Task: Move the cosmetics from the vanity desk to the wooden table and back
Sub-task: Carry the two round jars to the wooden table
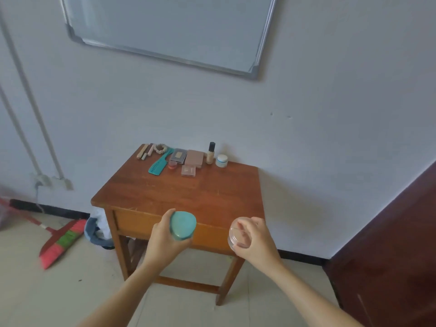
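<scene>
Just before the wooden table [165,194], the left hand [162,241] grips a teal container [182,225]; the right hand [256,241] pinches a clear round compact [237,232]. Both look light, rigid and smooth; holding their sides seems safest.

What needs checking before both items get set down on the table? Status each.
1. Left hand grips teal container: ok.
2. Right hand grips clear round case: ok.
3. Bare landing space on wooden table front half: ok.
4. Hands above tabletop: not ok, seemingly short of its near edge.
5. Back row, teal comb to white jar, away from landing space: ok.
6. Clear round case lid closed: cannot tell.
</scene>
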Action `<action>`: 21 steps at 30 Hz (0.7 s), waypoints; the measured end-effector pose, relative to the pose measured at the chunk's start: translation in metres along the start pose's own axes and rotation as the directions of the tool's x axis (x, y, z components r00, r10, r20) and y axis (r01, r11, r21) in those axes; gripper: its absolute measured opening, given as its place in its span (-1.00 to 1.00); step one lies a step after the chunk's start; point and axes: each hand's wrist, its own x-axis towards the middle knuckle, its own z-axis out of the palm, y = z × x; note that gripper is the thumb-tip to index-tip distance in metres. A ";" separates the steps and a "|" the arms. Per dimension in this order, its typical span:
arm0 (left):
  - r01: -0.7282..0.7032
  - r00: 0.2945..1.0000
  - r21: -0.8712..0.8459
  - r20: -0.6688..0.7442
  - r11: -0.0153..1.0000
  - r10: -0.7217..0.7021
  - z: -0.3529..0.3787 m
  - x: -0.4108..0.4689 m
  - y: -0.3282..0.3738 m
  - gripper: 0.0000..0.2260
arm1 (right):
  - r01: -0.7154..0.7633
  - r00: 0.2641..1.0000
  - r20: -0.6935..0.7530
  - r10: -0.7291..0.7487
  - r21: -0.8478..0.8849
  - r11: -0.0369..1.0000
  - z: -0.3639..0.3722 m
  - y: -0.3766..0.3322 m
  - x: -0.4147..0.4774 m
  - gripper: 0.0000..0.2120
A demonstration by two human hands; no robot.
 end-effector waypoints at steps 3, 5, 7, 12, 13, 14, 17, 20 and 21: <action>0.005 0.997 0.005 0.071 1.000 -0.005 0.029 0.029 -0.005 -0.25 | -0.004 0.999 0.038 0.005 -0.030 1.000 0.016 0.031 0.013 -0.62; 0.007 0.994 0.020 0.106 1.000 -0.009 0.051 0.053 -0.003 -0.25 | -0.033 0.998 0.046 0.035 -0.045 0.998 0.017 0.054 0.029 -0.62; 0.011 0.992 0.023 0.123 1.000 -0.013 0.073 0.080 0.004 -0.25 | -0.059 0.998 0.030 0.060 -0.037 0.998 0.013 0.080 0.052 -0.63; 0.012 0.991 0.030 0.133 0.999 -0.016 0.128 0.154 0.031 -0.25 | -0.080 0.997 -0.028 0.078 -0.058 0.995 -0.002 0.140 0.127 -0.58; 0.015 0.990 0.040 0.143 0.999 -0.020 0.139 0.169 0.035 -0.25 | -0.081 0.997 -0.016 0.080 -0.057 0.995 -0.003 0.150 0.143 -0.59; 0.024 0.988 0.059 0.152 0.998 -0.032 0.149 0.183 0.038 -0.26 | -0.081 0.997 -0.002 0.081 -0.054 0.995 -0.002 0.160 0.157 -0.60; 0.065 0.988 0.087 0.138 0.994 -0.076 0.176 0.215 0.047 -0.25 | -0.094 0.995 0.026 0.094 -0.009 0.996 0.003 0.185 0.190 -0.60; 0.097 0.984 0.117 0.139 0.988 -0.113 0.196 0.241 0.049 -0.26 | -0.114 0.993 0.028 0.113 0.008 0.993 0.008 0.198 0.215 -0.55; 0.105 0.981 0.129 0.148 0.986 -0.124 0.201 0.248 0.047 -0.26 | -0.128 0.991 0.045 0.128 0.004 0.992 0.011 0.202 0.220 -0.53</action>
